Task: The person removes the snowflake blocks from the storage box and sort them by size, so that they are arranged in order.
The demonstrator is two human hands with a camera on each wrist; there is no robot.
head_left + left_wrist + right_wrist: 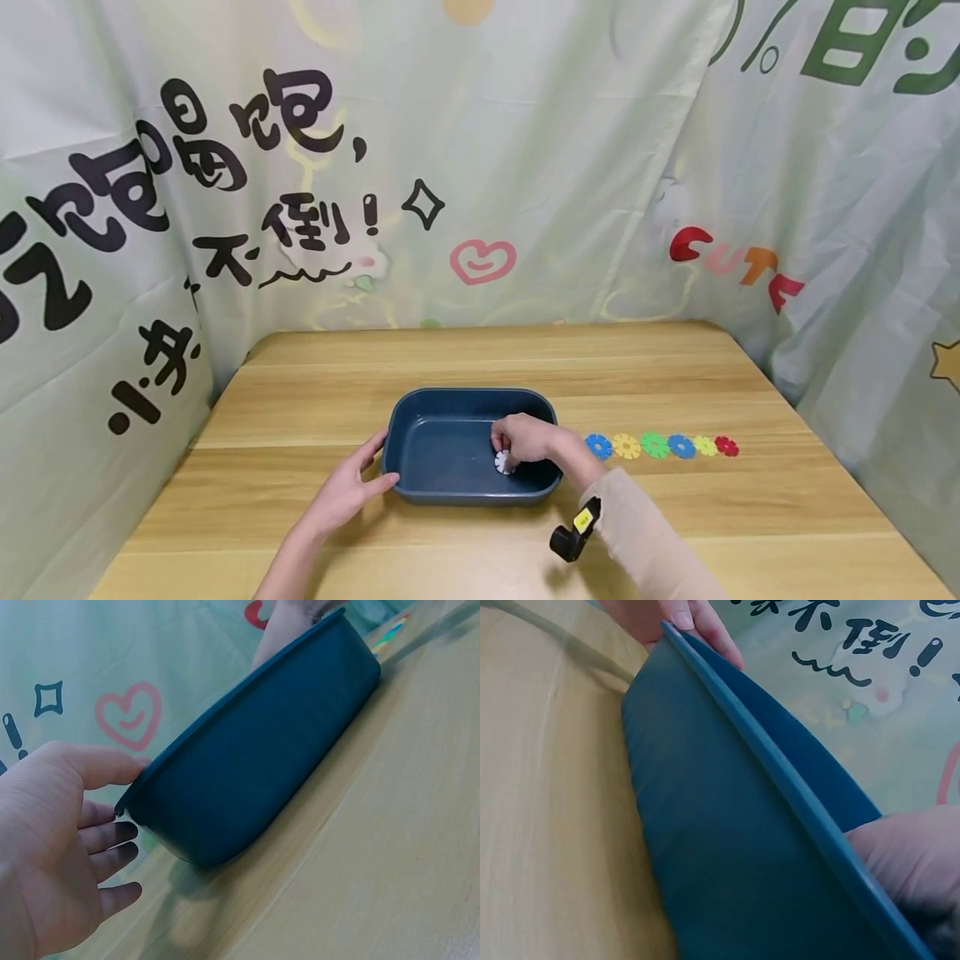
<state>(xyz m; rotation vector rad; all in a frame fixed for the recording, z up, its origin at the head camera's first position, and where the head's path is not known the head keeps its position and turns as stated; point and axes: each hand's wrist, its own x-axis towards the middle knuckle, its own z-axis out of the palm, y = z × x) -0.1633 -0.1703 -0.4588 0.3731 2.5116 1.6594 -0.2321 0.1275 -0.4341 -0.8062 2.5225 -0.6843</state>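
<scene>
A dark blue rectangular bin (480,497) stands on the wooden table. The left hand (348,492) rests against its left end, thumb (112,765) at the rim and the other fingers fairly straight along the end wall. Reaching over the right part of the rim, the right hand (528,439) is down inside the bin and pinches a white snowflake disc (503,463) close over the floor. In the right wrist view the bin's wall (705,802) hides the fingertips and the disc.
A row of several flat snowflake discs lies right of the bin, from a blue one (598,447) past a green one (655,445) to a red one (727,447). A printed curtain (540,167) hangs behind the table (480,358) and along its sides.
</scene>
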